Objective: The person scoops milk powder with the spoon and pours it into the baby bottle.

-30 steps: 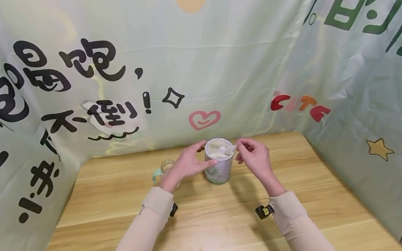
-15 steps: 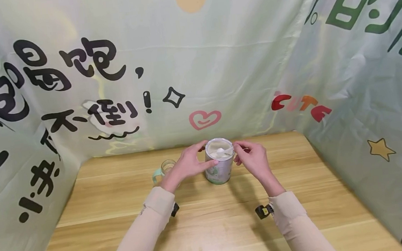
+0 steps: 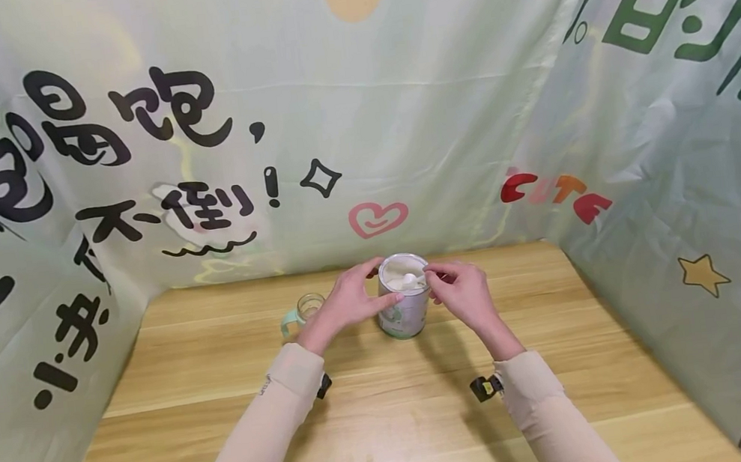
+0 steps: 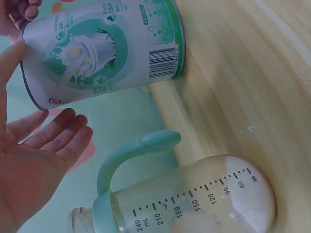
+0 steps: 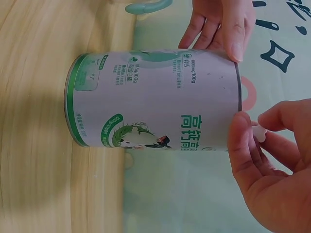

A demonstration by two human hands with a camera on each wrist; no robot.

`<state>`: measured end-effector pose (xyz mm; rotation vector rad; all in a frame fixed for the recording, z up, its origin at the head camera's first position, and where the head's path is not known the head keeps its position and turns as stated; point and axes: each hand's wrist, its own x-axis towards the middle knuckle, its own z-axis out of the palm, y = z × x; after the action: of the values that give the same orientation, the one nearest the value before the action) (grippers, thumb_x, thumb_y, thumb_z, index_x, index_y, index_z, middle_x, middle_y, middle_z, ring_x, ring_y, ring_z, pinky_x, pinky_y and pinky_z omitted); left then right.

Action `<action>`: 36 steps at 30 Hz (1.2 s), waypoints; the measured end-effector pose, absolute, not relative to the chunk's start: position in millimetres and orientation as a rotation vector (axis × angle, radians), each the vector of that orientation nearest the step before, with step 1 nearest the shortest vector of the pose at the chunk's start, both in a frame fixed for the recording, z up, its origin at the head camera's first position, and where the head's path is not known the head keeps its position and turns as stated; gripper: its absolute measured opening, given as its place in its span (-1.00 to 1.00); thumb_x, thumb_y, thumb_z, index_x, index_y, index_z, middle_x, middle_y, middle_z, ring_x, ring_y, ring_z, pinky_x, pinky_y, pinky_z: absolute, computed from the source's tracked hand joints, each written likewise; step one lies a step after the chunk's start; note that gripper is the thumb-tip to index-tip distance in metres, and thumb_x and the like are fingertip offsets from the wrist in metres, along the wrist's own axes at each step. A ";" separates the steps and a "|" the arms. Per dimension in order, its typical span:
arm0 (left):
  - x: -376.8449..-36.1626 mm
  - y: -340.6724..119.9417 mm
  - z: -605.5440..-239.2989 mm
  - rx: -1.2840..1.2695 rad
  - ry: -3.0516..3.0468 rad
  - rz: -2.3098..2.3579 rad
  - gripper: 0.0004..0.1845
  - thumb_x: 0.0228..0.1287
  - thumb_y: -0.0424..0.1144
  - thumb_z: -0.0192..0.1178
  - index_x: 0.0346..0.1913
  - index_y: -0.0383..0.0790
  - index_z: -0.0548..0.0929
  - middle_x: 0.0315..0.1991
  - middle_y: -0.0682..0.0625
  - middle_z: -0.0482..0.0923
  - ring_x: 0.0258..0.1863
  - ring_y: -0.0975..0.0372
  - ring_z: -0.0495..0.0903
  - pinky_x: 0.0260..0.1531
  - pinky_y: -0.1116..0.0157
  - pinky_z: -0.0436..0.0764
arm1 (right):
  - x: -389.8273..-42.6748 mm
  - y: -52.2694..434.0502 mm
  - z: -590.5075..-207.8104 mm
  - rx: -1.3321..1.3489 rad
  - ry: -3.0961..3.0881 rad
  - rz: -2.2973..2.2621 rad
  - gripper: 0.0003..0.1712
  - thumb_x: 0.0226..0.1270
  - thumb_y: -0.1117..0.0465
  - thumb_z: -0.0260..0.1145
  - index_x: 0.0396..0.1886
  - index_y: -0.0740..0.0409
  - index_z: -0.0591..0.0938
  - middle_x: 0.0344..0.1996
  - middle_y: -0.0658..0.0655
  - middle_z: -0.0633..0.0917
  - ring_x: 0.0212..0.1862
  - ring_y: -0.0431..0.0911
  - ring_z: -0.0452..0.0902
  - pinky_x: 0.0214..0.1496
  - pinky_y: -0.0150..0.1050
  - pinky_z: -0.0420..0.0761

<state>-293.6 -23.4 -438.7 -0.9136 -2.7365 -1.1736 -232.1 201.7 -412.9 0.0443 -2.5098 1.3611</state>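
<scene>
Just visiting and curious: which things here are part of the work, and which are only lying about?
In use: tin, held by left hand; scoop, pinched by right hand; bottle with powder inside.
Lying about: table; printed backdrop.

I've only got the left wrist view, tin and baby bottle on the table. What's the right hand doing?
Observer: The right hand pinches a white scoop by its handle, with the bowl over the open top of the tin.
Operator: Is the tin open, and what's inside?
Observer: Yes, no lid is on it; pale powder fills it near the rim.
Operator: Is the left hand actually gripping the tin?
Observer: The left hand wraps round its side, thumb on the near wall and fingers behind.
Operator: Where's the bottle from above?
Observer: The bottle stands just beyond the left wrist, apart from the tin.
</scene>
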 end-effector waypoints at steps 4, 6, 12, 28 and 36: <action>-293.6 -23.0 -438.9 -0.905 -2.739 -1.185 -0.19 0.27 0.18 0.47 0.49 -0.07 0.48 0.29 -0.13 0.64 0.29 -0.03 0.61 0.28 -0.06 0.62 | -231.6 200.4 -412.1 0.069 -2.540 1.285 -0.72 0.43 0.23 0.33 -0.02 0.30 0.82 -0.31 0.24 0.76 -0.47 -0.10 0.70 -0.43 -0.36 0.68; -294.1 -22.9 -439.6 -0.905 -2.744 -1.191 -0.18 0.27 0.18 0.47 0.49 -0.08 0.47 0.30 -0.14 0.63 0.30 -0.05 0.61 0.29 -0.06 0.62 | -231.6 200.2 -412.0 0.074 -2.548 1.265 -0.73 0.44 0.22 0.33 -0.05 0.28 0.82 -0.33 0.23 0.76 -0.49 -0.17 0.66 -0.42 -0.35 0.68; -294.4 -23.0 -439.8 -0.901 -2.754 -1.213 -0.17 0.27 0.17 0.47 0.51 -0.09 0.45 0.31 -0.16 0.62 0.32 -0.09 0.59 0.29 -0.07 0.62 | -231.4 199.0 -411.3 0.068 -2.552 1.258 -0.72 0.47 0.19 0.33 -0.06 0.27 0.83 -0.32 0.23 0.77 -0.53 -0.18 0.65 -0.45 -0.35 0.68; -291.2 -23.2 -438.4 -0.858 -2.766 -1.245 -0.11 0.27 0.18 0.47 0.55 -0.10 0.41 0.33 -0.16 0.61 0.32 -0.02 0.59 0.31 -0.07 0.61 | -232.2 197.6 -410.9 0.083 -2.524 1.486 -0.70 0.55 0.21 0.27 -0.07 0.40 0.76 -0.59 0.24 0.70 -0.61 -0.09 0.62 -0.50 -0.21 0.72; -290.7 -23.0 -439.2 -0.874 -2.763 -1.237 -0.11 0.29 0.17 0.46 0.56 -0.14 0.40 0.33 -0.18 0.61 0.33 -0.06 0.59 0.30 -0.07 0.62 | -232.0 195.2 -411.2 0.059 -2.490 1.635 -0.66 0.59 0.19 0.26 -0.02 0.44 0.73 -0.46 0.26 0.72 -0.57 -0.13 0.65 -0.48 -0.21 0.75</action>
<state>-290.7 -23.0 -439.2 -0.8742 -2.7628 -1.2370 -232.0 195.2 -411.2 0.0590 -2.4900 1.6346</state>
